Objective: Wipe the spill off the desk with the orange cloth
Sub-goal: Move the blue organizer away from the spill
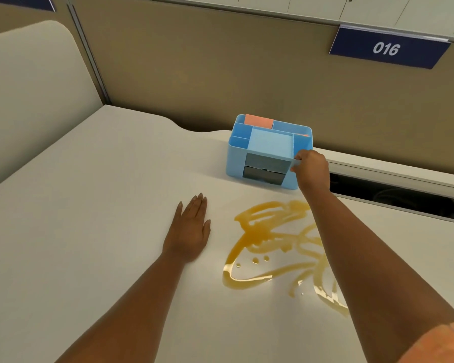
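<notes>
An amber liquid spill [262, 239] spreads in streaks over the white desk [102, 205], right of centre. Behind it stands a light blue desk organiser [269, 148] with two grey drawers; a folded orange cloth [258, 120] stands in its back compartment. My right hand [311, 167] grips the organiser's front right corner, fingers closed on its edge. My left hand [190, 229] lies flat on the desk, palm down, fingers together, just left of the spill and apart from it.
A tan partition wall [207, 61] closes off the back of the desk, with a blue sign reading 016 [387, 48]. A dark cable gap [393, 192] runs along the back right. A cream divider [29, 87] rises at the left.
</notes>
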